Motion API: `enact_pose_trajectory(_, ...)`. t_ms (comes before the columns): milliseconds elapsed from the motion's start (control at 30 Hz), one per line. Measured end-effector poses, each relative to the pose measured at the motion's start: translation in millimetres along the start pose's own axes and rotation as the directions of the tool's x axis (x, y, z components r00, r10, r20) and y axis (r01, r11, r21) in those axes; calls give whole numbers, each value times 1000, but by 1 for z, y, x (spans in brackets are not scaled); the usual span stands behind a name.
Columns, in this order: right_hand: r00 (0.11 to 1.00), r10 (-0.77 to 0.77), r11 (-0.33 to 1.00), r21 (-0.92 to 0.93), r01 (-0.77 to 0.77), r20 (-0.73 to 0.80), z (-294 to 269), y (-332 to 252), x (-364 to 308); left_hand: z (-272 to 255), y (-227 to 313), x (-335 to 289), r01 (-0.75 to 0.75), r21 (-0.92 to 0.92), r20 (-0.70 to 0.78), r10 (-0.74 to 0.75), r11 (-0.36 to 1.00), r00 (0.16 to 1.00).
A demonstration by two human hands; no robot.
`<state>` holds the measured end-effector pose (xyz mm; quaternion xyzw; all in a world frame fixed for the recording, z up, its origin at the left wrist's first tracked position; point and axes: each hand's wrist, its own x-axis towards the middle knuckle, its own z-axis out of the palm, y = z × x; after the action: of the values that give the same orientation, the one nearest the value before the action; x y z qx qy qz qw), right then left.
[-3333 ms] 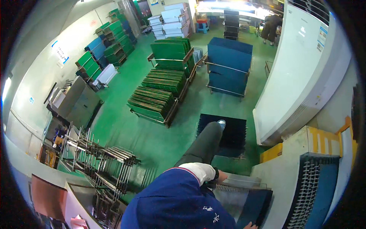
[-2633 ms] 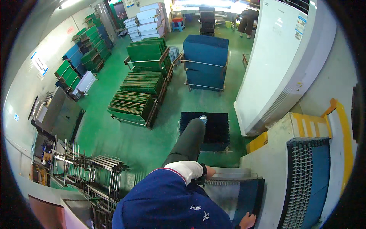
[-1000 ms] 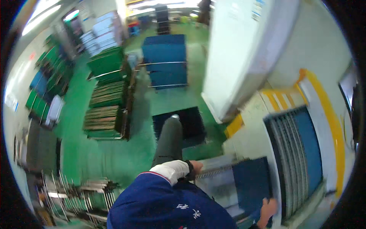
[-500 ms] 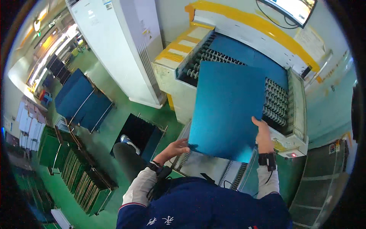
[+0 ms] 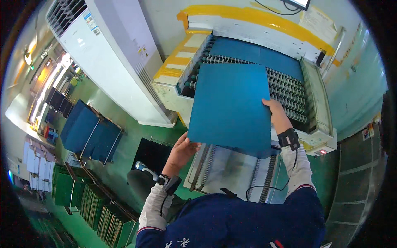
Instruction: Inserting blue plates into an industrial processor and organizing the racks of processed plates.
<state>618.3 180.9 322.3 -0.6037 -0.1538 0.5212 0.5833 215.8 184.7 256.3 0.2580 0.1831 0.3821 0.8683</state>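
Note:
I hold a large flat blue panel (image 5: 231, 105) out in front of me, one hand at each side. My left hand (image 5: 182, 153) grips its near left corner, the thumb at the edge and the fingers partly underneath. My right hand (image 5: 279, 118) grips the right edge, with some fingers hidden below the panel. The panel's far part overlaps the rows of ridged rollers (image 5: 289, 93) of a conveyor machine; contact with them cannot be told. Behind it, a second blue panel (image 5: 233, 48) and a third blue panel (image 5: 283, 65) lie on the rollers, side by side.
A tall white air conditioner (image 5: 109, 66) stands left of the machine. Below my panel is a low frame with a pale tray (image 5: 231, 169). Racks of blue panels (image 5: 89, 132) and green panels (image 5: 89, 204) stand at left. A dark panel stack (image 5: 151, 153) sits near my foot.
Both hands have moved farther from my body with the blue panel, which lies straighter before the rollers. More of the pale tray shows beneath it. My view has shifted slightly.

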Motion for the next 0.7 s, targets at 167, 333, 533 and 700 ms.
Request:
enact_pose_trajectory(167, 986, -136, 982, -143, 121, -99, -70, -15, 1, 0, -10, 9, -20, -9, -69, 20, 1000, 997)
enact_pose_trajectory(333, 737, -625, 729, -529, 434, -257, -171, -17, -8, -5, -6, 22, -29, -13, -79, 28, 999, 996)
enact_pose_trajectory(533, 549, -835, 199, -944, 264, -22, -153, 12, -66, 7, -3, 31, 51, 89, -85, -43, 995, 995)
enact_pose_trajectory(700, 595, -773, -45, -955, 295, 220, -83, 52, -98, 13, -3, 48, 26, 57, -137, -18, 998, 990)
